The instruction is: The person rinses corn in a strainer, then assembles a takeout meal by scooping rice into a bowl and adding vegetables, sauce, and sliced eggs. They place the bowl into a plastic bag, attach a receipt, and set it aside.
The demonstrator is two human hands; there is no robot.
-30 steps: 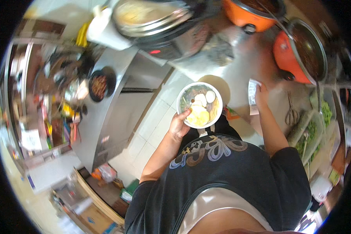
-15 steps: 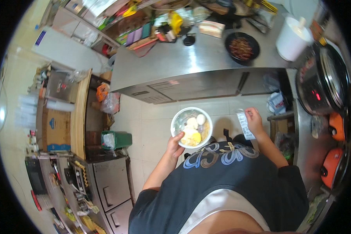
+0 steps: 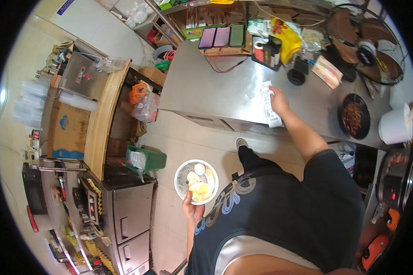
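Note:
In my left hand (image 3: 193, 210) is a round white bowl (image 3: 177, 176), gripped at its near rim with the thumb over the edge. Inside the bowl lie a whole white egg (image 3: 199, 169) and yellow and pale pieces of food (image 3: 198, 191). My right hand (image 3: 278, 100) is stretched forward over the steel counter (image 3: 188, 87), its fingers pinching a long white printed paper slip (image 3: 270, 107). The slip hangs above the counter's front edge. I cannot tell whether it touches the metal.
Three phones (image 3: 221, 36) stand at the counter's back, near a yellow bag (image 3: 287, 41). A black pan of reddish food (image 3: 354, 117) and a white container (image 3: 396, 126) are at the right. A green bin (image 3: 153, 160) stands on the floor; a wooden-topped bench (image 3: 103, 123) is at the left.
My right hand has carried the paper slip forward and left, from beside my body to over the counter. My body has turned left, and the bowl has shifted left and down in view.

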